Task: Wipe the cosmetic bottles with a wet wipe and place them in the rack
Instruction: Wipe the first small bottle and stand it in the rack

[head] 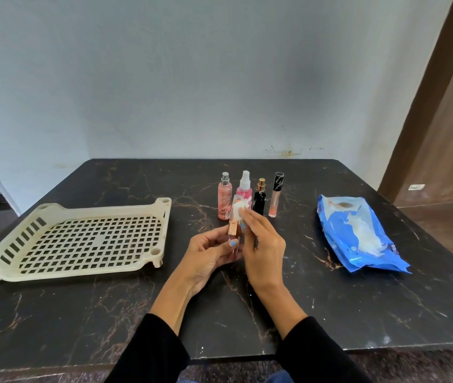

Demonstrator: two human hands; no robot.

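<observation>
My left hand (pixel 211 254) grips a small bottle with a rose-gold collar (pixel 232 228), held upright above the table's middle. Against the top of that bottle, my right hand (pixel 261 244) pinches a white wet wipe (pixel 238 210). Behind them stand several more cosmetic bottles: a peach spray bottle (pixel 224 199), a pink spray bottle (pixel 244 187), a black bottle with a gold cap (pixel 259 199) and a slim tube with a black cap (pixel 275 196). The cream perforated rack (pixel 87 240) lies on the left with nothing in it.
A blue pack of wet wipes (pixel 358 233) lies on the right of the dark marble table (pixel 330 313). A wall runs behind the table's far edge, and a wooden door frame (pixel 424 106) stands at the far right.
</observation>
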